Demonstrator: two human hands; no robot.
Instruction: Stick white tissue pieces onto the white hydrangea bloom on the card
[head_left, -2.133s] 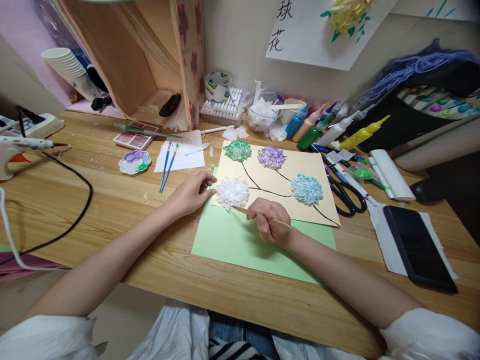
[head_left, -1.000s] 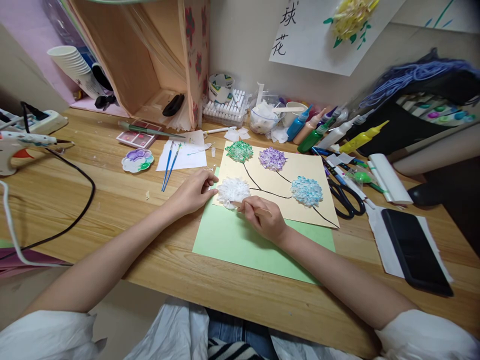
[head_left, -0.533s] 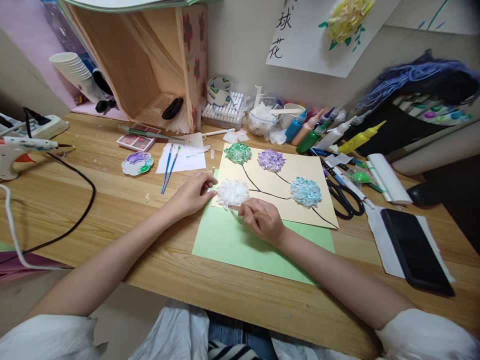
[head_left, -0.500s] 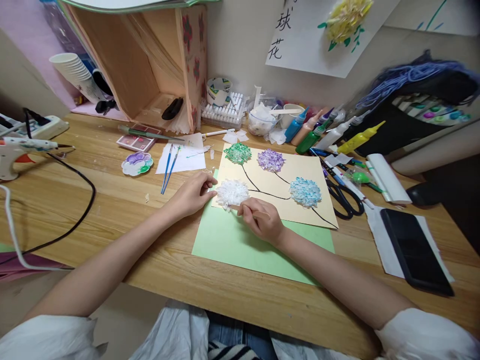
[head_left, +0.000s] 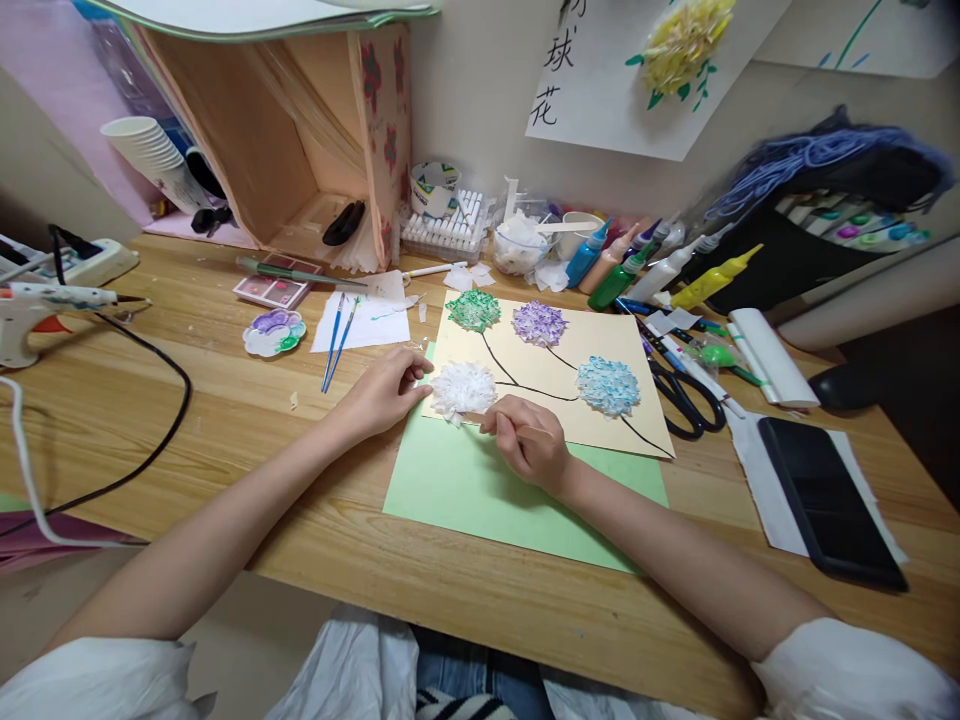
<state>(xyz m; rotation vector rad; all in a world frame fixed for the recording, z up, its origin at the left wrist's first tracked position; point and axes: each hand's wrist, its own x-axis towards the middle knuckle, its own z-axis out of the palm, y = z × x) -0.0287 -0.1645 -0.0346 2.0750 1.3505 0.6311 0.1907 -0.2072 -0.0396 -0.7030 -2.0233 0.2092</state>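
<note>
My right hand (head_left: 531, 442) is closed around a thin wooden stick (head_left: 536, 434). The stick's front end is close to the lower edge of a white paper-petal flower (head_left: 463, 388); whether it touches, I cannot tell. Beside that flower, my left hand (head_left: 388, 388) rests at the left edge of the cream card (head_left: 540, 415), thumb and bent fingers apart. On the card are also a green flower (head_left: 473, 311), a purple flower (head_left: 540, 323) and a blue flower (head_left: 607, 386), with drawn black stems. Green paper (head_left: 517, 510) lies under the card.
To the right are black scissors (head_left: 686, 400) and a black phone (head_left: 829, 500). Paint bottles (head_left: 619, 280) stand behind the card. Left lie two brushes (head_left: 340, 342), a paint palette (head_left: 274, 332) and a glue gun (head_left: 45, 310) with its cable. A box (head_left: 300, 130) stands behind.
My right hand has drawn back slightly to the right with the stick, a little away from the white flower. My left hand stays by the card's edge.
</note>
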